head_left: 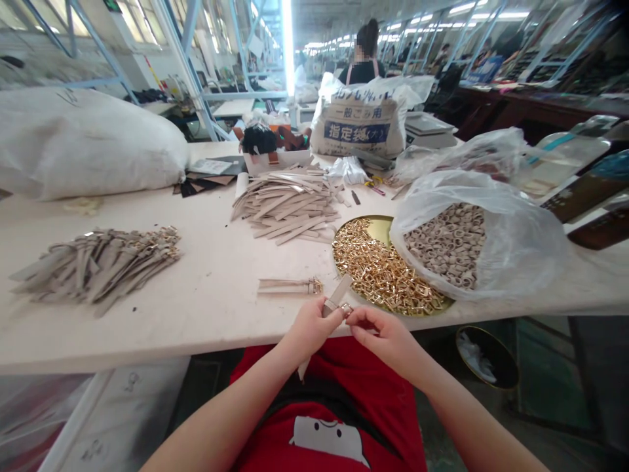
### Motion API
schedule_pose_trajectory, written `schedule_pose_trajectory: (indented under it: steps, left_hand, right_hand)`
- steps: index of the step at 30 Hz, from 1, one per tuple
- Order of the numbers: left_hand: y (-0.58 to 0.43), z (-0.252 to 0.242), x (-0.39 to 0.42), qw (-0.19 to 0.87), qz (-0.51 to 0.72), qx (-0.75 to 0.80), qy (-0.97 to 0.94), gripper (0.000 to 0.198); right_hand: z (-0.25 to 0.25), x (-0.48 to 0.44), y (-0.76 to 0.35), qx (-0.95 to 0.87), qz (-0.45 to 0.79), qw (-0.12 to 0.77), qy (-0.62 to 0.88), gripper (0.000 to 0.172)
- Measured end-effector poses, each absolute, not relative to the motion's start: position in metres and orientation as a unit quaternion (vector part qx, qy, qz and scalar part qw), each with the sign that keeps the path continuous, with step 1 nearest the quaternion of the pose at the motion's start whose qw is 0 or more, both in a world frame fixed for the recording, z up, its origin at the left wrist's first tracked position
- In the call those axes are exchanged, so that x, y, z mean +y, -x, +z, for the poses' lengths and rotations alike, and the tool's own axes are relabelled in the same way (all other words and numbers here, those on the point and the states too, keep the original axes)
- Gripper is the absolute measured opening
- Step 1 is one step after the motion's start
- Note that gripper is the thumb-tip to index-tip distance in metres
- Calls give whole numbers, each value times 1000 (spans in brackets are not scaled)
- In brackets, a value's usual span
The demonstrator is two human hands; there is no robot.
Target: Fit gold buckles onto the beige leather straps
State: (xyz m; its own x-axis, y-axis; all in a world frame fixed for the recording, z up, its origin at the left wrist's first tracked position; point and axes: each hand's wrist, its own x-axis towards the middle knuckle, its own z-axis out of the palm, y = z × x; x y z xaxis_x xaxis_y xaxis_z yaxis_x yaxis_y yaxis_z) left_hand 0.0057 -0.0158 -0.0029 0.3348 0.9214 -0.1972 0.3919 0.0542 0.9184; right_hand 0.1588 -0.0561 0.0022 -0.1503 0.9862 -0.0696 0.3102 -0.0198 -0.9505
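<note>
Beige strap (340,292) in left hand (308,329)

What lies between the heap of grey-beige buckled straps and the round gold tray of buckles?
A single beige strap with a gold buckle, lying alone on the white tabletop; head view.

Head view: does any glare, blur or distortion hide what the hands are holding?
Head view: wide-angle distortion bows the table edge; the ceiling strip light blows out; the far background is soft; the left hand and right hand pinching the strap are sharp, evenly lit.
</note>
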Motion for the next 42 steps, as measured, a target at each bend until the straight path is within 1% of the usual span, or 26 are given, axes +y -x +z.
schedule_pose_trajectory:
  steps: [2,4,7,10,12,14,17,19,21,24,27,29,33,35,38,42]
  left_hand:
    - [-5,0,-18,548,224,498,-634,24]
    - [-5,4,-21,586,192,488,-618,26]
    - [-2,10,-25,645,192,452,-586,30]
    - [3,10,-27,664,222,440,-563,33]
    - [6,6,-28,638,232,458,-574,31]
    - [9,2,-30,594,226,467,-615,28]
    - [14,-3,-29,508,193,473,-693,25]
    - [18,-4,-27,460,171,483,-725,24]
    - [22,-3,-25,438,156,491,-736,24]
    - [25,-3,-21,429,140,482,-751,25]
    - [22,-3,-18,421,129,467,-767,24]
    - [17,-3,-16,437,139,467,-756,23]
    - [5,-7,-15,564,190,455,-662,19]
    - [1,-11,-16,628,208,446,-602,21]
    - [0,-18,-15,678,216,435,-552,28]
    - [0,-23,-13,701,207,432,-528,27]
  right_hand:
    - [0,-59,-159,-593,427,394,558,5]
    - [-5,-60,-158,-579,426,414,559,6]
    - [-13,-60,-157,-538,476,447,533,16]
    - [-18,-57,-158,-392,566,525,501,23]
    - [-19,-54,-157,-254,623,580,460,22]
    - [-21,-52,-155,-150,663,606,413,25]
    - [-24,-51,-150,-72,712,588,377,28]
    - [-26,-51,-149,-32,731,573,370,27]
    - [-28,-51,-149,-4,740,562,369,23]
    - [-30,-50,-147,1,748,547,376,21]
    - [-33,-50,-140,-41,744,528,407,22]
    - [-35,-51,-133,-83,725,528,435,22]
    - [-40,-54,-120,-187,613,581,503,25]
    - [-42,-55,-117,-236,568,588,526,25]
    - [-44,-56,-119,-263,568,573,529,21]
    - [-42,-53,-123,-216,612,564,511,21]
